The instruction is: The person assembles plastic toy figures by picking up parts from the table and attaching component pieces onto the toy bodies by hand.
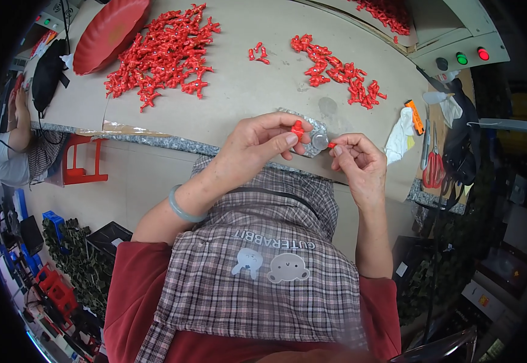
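While the left hand point(262, 144) pinched a small red plastic piece point(298, 129) between thumb and fingertips, the right hand point(356, 158) pinched a much smaller red bit point(331, 145) just beside it, both held above the near edge of the counter point(245, 91). Between the two hands, a round silvery disc point(319, 141) lay on a grey patch at the counter's edge, close under the red piece. On the far left of the counter a large pile of red pieces point(163, 51) spread next to a red oval tray point(109, 33). A smaller strip of red pieces point(339, 69) lay far right, with a tiny pair point(258, 53) between the two heaps. To the right sat a white cloth point(401, 133), an orange knife point(415, 116) and red-handled scissors point(434, 163). A checked apron point(263, 266) covered the lap below the hands.
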### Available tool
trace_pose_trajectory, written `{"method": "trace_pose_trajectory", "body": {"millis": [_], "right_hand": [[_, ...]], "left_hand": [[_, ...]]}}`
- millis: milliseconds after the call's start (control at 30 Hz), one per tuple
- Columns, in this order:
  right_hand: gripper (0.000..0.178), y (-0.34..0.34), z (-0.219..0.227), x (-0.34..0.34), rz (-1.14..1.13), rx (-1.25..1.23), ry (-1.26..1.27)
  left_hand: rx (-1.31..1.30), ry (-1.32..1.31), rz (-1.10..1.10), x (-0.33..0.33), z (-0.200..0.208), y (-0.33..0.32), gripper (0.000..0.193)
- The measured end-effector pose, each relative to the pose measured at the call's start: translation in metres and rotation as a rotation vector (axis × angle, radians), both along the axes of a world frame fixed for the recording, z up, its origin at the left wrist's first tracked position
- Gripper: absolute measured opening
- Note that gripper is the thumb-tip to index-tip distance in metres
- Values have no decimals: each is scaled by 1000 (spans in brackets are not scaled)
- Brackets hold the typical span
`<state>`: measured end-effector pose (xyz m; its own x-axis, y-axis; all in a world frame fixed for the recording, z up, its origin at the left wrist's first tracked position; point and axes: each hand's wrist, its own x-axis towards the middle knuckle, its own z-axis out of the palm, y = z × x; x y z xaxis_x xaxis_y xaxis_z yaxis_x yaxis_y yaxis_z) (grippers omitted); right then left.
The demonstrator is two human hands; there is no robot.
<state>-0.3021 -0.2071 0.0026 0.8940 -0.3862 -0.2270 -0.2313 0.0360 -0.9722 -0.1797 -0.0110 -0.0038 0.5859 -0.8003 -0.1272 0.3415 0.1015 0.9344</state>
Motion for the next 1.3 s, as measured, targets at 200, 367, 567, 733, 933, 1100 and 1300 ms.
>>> {"method": "trace_pose_trajectory", "body": {"millis": [200, 367, 567, 733, 933, 1100, 1300], "right_hand": [[7, 4, -5, 3, -15, -248, 1], [8, -1, 0, 2, -1, -167, 62], [12, -15, 5, -3, 63, 441, 38], [15, -15, 7, -2, 100, 628, 7], [16, -18, 4, -2, 96, 710, 10], [16, -18, 2, -2, 85, 687, 16], [13, -6, 7, -1, 59, 505, -37]], "left_hand": [[50, 16, 18, -3, 3, 3, 27], [28, -12, 28, -5, 0, 4, 26], [26, 61, -14, -5, 2, 7, 30], [18, 57, -21, -6, 0, 6, 29], [24, 78, -39, -6, 1, 5, 29], [28, 89, -42, -8, -1, 4, 29], [52, 62, -56, -8, 4, 2, 24]]}}
